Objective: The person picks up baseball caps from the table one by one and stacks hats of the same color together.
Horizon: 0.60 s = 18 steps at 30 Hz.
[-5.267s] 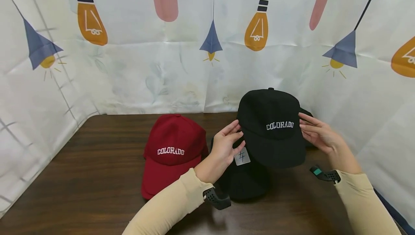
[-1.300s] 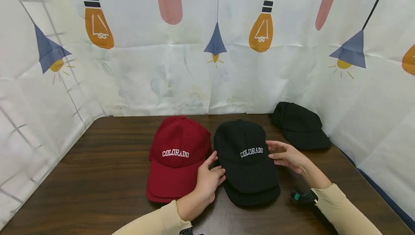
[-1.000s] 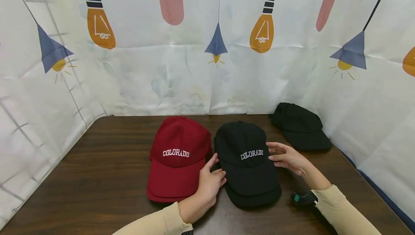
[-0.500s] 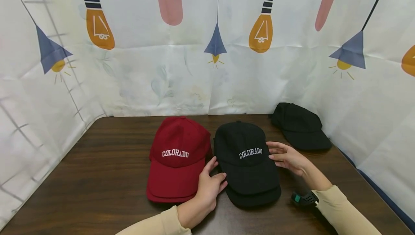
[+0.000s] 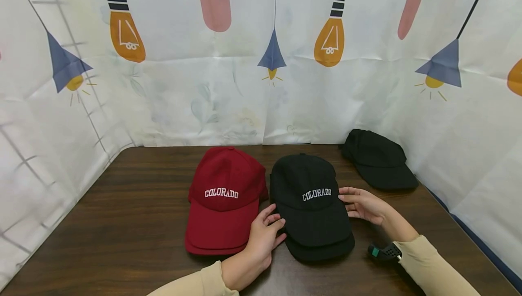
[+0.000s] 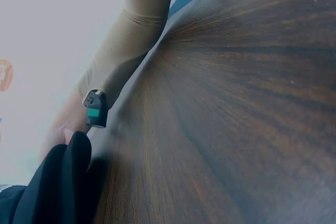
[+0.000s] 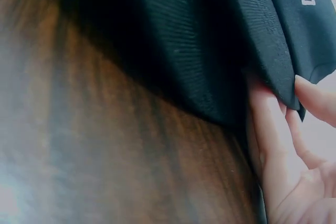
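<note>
A black cap with white COLORADO lettering lies on another black cap, whose brim shows below; most of this lower cap is hidden. My left hand is beside the stack's left edge, fingers loosely bent, with fingertips right at the upper cap's side. On the opposite side, my right hand reaches the upper cap's edge. In the right wrist view its fingers pinch that edge, one digit over it and others tucked beneath. Close to the left hand lies a red cap with the same lettering.
A third black cap rests at the table's back right corner. The dark wood table ends at a white cloth printed with lamps and bulbs, hung behind and along the sides.
Earlier, both hands held the lettered black cap up above the other; it has since come down onto the stack. Over the last half second, both hands slid slightly nearer the front along its sides.
</note>
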{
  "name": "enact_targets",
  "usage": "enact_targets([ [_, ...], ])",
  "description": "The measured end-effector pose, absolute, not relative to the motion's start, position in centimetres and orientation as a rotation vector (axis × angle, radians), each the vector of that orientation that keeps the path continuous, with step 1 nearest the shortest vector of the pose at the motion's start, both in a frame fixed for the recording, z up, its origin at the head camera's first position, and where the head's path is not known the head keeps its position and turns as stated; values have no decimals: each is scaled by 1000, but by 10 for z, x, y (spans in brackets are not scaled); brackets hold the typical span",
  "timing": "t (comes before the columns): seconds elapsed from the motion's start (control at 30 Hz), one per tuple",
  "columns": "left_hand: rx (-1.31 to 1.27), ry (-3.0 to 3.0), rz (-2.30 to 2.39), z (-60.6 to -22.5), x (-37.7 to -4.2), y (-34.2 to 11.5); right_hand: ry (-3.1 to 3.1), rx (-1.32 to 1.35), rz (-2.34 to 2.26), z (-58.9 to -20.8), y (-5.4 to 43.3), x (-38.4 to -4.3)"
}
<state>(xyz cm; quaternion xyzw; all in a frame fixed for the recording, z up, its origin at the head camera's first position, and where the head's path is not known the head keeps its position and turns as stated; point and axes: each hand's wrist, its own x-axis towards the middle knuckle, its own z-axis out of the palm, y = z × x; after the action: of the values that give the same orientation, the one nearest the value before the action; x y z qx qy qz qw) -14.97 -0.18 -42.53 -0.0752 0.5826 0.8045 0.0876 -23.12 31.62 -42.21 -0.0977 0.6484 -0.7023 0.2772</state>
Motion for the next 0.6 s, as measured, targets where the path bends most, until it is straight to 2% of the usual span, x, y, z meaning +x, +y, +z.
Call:
enact_targets([
  [0.6, -192, 1681, 2442, -428, -150, -2, 1624, -328, -1918, -424, 320, -231],
])
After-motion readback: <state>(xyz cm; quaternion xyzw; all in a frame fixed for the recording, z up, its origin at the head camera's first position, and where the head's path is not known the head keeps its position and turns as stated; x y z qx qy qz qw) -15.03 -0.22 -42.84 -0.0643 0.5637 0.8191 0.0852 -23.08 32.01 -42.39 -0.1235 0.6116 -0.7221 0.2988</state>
